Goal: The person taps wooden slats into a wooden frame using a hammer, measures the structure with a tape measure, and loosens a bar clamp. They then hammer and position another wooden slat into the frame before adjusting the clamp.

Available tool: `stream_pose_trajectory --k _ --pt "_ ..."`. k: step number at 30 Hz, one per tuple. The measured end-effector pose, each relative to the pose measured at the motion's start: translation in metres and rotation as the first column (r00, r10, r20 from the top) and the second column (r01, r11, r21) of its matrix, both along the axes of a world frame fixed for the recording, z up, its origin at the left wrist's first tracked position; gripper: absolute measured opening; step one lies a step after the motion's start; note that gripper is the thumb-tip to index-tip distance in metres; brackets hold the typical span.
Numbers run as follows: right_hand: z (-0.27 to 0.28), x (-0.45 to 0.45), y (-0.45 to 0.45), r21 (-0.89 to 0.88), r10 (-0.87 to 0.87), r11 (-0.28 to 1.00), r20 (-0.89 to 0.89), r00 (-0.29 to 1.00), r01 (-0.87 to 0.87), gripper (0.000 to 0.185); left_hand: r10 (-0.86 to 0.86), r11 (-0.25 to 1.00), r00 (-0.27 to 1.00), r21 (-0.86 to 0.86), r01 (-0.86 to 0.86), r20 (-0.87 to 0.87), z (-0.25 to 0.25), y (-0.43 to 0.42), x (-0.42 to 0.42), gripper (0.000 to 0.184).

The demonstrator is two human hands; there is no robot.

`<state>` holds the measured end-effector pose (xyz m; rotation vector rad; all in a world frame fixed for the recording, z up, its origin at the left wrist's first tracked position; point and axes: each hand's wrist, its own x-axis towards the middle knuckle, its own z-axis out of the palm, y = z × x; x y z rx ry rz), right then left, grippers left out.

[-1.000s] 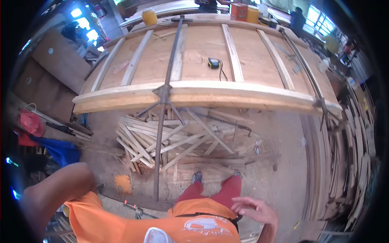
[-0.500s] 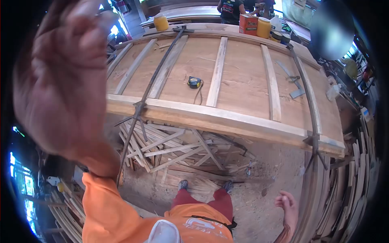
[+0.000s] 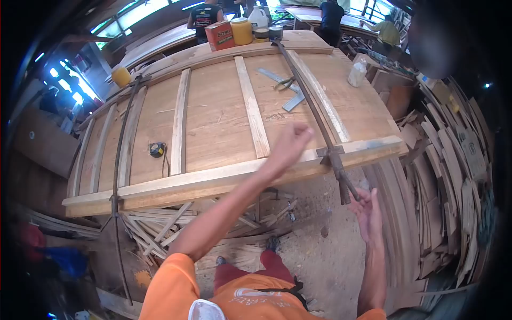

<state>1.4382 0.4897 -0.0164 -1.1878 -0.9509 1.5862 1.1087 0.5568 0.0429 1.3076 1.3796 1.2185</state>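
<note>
A wooden panel frame (image 3: 210,109) with several slats lies on the workbench, crossed by two long metal bar clamps. My left hand (image 3: 290,145) hovers over the front rail (image 3: 224,173), a little left of the right bar clamp (image 3: 308,90); its fingers are curled in, with nothing visible in them. Below the rail, my right hand (image 3: 368,216) has its fingers at the lower end of that clamp's handle (image 3: 348,184). The left bar clamp (image 3: 124,133) spans the other end. A tape measure (image 3: 157,150) and a metal square (image 3: 293,101) rest on the panel.
Yellow containers (image 3: 241,32), a red box (image 3: 219,36) and a white jug (image 3: 258,17) stand along the far edge. A plastic bottle (image 3: 357,73) sits at the right. Wood offcuts (image 3: 160,226) lie under the bench; boards (image 3: 442,176) are stacked at right. Other people (image 3: 332,21) are behind.
My view has swung right. My left hand has come down from high at the left to above the front rail. My right hand has risen to the right clamp's handle.
</note>
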Motion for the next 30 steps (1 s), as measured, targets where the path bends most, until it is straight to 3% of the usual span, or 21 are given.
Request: stream_pose_trajectory --k 3,7,9,10,11,12,13,14,15,16,19,23,26,30 --pt "-0.005 -0.007 0.004 -0.035 0.152 0.988 -0.015 0.988 -0.152 0.070 -0.058 0.996 0.998 0.070 0.055 0.031 -0.013 0.004 0.042 0.048" --pt "-0.017 -0.007 0.010 -0.058 0.155 0.986 -0.015 0.988 -0.156 0.070 -0.173 0.974 0.985 0.145 0.174 -0.021 -0.011 0.000 0.063 0.047" --pt "-0.020 -0.005 0.017 -0.037 0.164 0.986 -0.010 0.986 -0.164 0.068 -0.398 0.916 0.917 -0.078 0.394 -0.043 -0.009 0.002 0.065 0.048" --pt "-0.023 -0.004 0.019 -0.021 0.169 0.985 -0.004 0.986 -0.169 0.065 -0.398 0.915 0.916 -0.086 0.394 -0.043 -0.010 0.003 0.064 0.048" --pt "-0.029 -0.004 0.024 -0.042 0.157 0.987 -0.007 0.988 -0.157 0.065 -0.348 0.936 0.928 0.006 0.352 -0.131 -0.013 0.002 0.062 0.049" --pt "-0.037 0.000 0.028 -0.025 0.066 0.998 0.098 0.993 -0.064 0.062 -0.309 0.939 0.930 0.088 0.331 -0.199 -0.021 -0.003 0.066 0.050" --pt "-0.043 0.008 0.028 -0.006 -0.027 1.000 0.212 0.977 0.029 0.059 -0.355 0.935 0.931 -0.064 0.350 -0.085 -0.019 0.006 0.057 0.051" --pt "-0.041 0.012 0.029 -0.003 -0.049 0.999 0.199 0.979 0.050 0.057 -0.220 0.973 0.973 -0.050 0.223 0.064 -0.013 0.007 0.050 0.050" --pt "-0.037 0.012 0.033 0.009 -0.069 0.998 0.183 0.981 0.068 0.054 -0.126 0.981 0.989 0.134 0.136 -0.081 -0.019 0.023 0.030 0.045" --pt "-0.034 0.015 0.035 -0.018 -0.065 0.997 0.179 0.982 0.070 0.056 -0.038 0.998 0.992 0.038 0.043 -0.124 -0.004 0.027 0.014 0.040" --pt "-0.023 0.012 0.040 -0.105 -0.012 0.994 0.190 0.982 0.032 0.062 0.019 0.996 1.000 0.089 -0.021 0.018 -0.008 0.042 -0.028 0.043" --pt "-0.024 0.013 0.060 -0.102 0.278 0.960 0.261 0.925 -0.259 0.066 0.050 0.998 0.994 0.043 -0.054 0.098 -0.003 0.031 -0.043 0.043" --pt "-0.013 -0.003 0.063 -0.084 0.400 0.915 0.309 0.863 -0.394 0.068 0.032 0.999 0.996 0.014 -0.033 0.089 0.002 0.019 -0.051 0.041" --pt "-0.017 -0.017 0.070 -0.017 0.538 0.836 0.233 0.810 -0.549 0.069 -0.017 1.000 1.000 0.008 0.017 0.001 0.005 -0.001 -0.071 0.036"
